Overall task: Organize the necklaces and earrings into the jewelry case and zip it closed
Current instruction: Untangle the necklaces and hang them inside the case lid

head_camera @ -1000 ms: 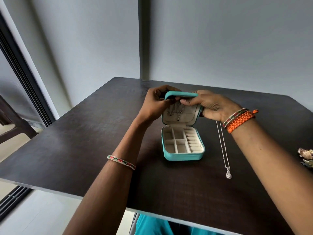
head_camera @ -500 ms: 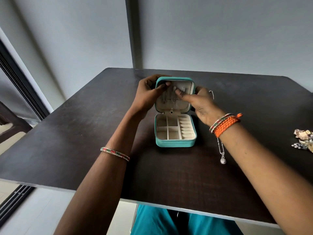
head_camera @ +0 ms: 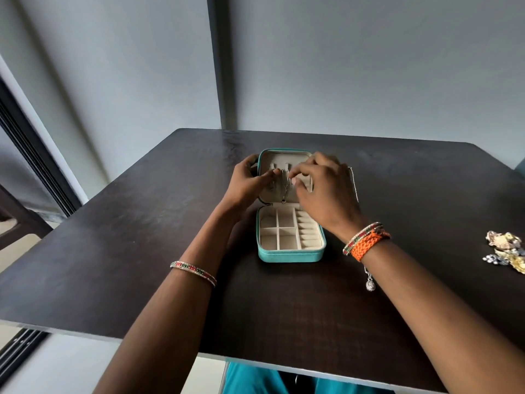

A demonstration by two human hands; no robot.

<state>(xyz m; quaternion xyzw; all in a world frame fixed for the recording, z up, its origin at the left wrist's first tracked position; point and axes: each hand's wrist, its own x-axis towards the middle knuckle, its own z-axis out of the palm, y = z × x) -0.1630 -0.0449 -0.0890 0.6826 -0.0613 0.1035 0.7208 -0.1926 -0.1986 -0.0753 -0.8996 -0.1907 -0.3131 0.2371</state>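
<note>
A teal jewelry case [head_camera: 289, 255] lies open in the middle of the dark table [head_camera: 142, 223], its beige compartments bare. The lid [head_camera: 284, 157] leans back, with a thin silver necklace [head_camera: 284, 191] hanging inside it. My left hand [head_camera: 244, 186] grips the lid's left edge, thumb on the lining. My right hand [head_camera: 326, 194] reaches over the lid, and its fingertips pinch at that chain. A second silver necklace [head_camera: 370, 285] with a round pendant lies right of the case, partly under my right wrist.
A small pile of gold and silver earrings [head_camera: 507, 251] sits near the table's right edge. A grey wall rises behind the table, which ends close to my body. A dark chair stands at the far left.
The lid has tipped further back and lies more open. My right hand has moved from the lid's top edge onto its inner face at the chain. The camera has shifted.
</note>
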